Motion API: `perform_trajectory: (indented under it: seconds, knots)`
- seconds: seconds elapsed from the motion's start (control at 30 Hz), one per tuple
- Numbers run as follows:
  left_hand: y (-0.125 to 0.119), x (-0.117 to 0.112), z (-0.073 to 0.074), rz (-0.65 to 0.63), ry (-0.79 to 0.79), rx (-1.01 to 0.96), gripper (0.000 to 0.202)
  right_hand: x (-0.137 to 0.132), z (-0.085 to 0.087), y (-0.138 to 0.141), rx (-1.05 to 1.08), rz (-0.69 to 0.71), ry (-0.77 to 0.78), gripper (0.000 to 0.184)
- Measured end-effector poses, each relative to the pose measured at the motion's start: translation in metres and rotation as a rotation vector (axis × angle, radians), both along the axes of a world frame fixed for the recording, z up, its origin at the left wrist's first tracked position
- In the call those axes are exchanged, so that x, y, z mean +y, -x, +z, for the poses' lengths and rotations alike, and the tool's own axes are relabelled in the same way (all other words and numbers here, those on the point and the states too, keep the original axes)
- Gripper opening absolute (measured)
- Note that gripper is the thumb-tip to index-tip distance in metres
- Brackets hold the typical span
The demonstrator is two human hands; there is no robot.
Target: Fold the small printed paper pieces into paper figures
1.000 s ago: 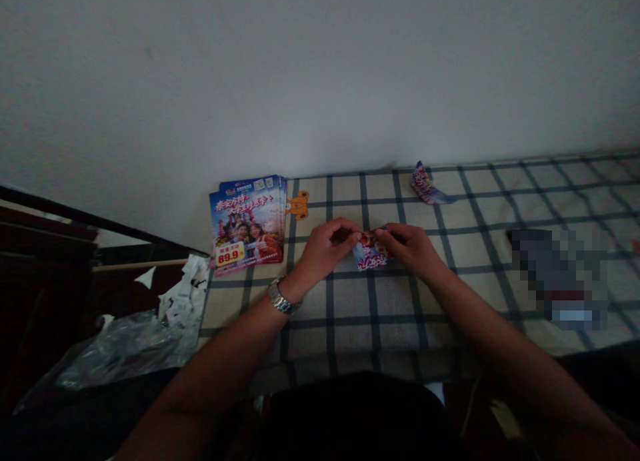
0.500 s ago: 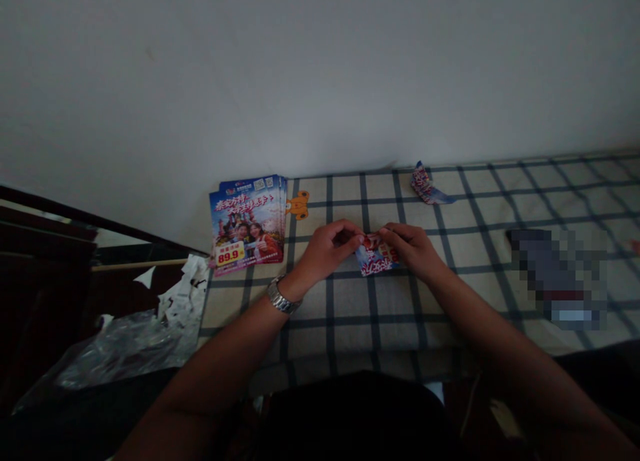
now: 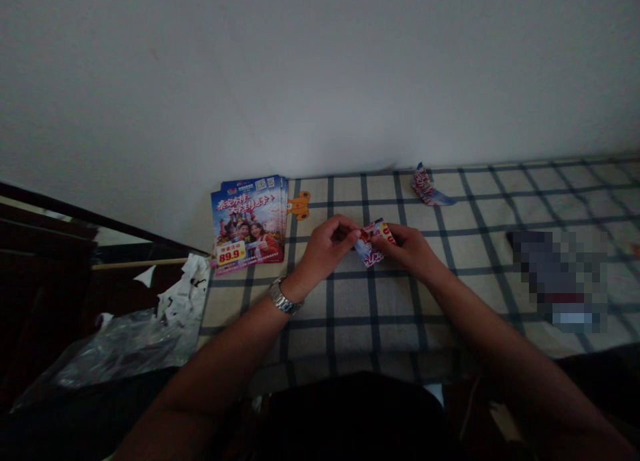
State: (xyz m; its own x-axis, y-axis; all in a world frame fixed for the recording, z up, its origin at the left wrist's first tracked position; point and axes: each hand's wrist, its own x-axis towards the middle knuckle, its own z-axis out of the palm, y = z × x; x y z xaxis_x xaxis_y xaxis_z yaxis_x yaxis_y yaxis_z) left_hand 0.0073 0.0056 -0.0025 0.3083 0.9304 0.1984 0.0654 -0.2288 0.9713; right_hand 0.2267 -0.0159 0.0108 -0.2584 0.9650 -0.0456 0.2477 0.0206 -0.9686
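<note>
Folded flyer piece now tipped, top end swung up twd R hand, sits higher than b4, yellow bit showing more.

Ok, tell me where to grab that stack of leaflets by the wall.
Pinch the stack of leaflets by its near edge, coming from your side. That edge lies free, while the far edge sits by the wall and an orange cut-out crowds the right edge.

You have a flyer stack on the checked cloth's left edge, an orange cut-out touching it, a creased flyer at the far edge, and torn paper on a plastic bag off the left.
</note>
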Motion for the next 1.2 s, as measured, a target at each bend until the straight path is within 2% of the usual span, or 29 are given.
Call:
perform_trajectory:
  seconds: [0.33,0.63,0.8,1.0,1.2]
  knots:
    - [0.0009,0.0,-0.0008,-0.023,0.022,-0.023,0.024,-0.0008,-0.0003,-0.0034,-0.156,-0.045,-0.071,0.04]
    - [0.0016,0.0016,0.0016,-0.061,0.093,-0.059,0.03,0.0004,0.0044,-0.0033,-0.233,-0.157,-0.155,0.035]
    - [0.0016,-0.0008,0.0057,-0.013,0.12,-0.054,0.03,-0.0001,0.0022,-0.0021,-0.197,-0.15,-0.125,0.038]
    - [0.0032,-0.0011,0.0084,0.082,0.111,-0.078,0.032,0.0004,0.0013,0.0011,0.106,-0.165,0.039,0.051]
    - [0.001,-0.0019,0.0077,0.028,0.113,-0.094,0.032,-0.001,0.0011,-0.0009,-0.036,-0.134,0.018,0.041]
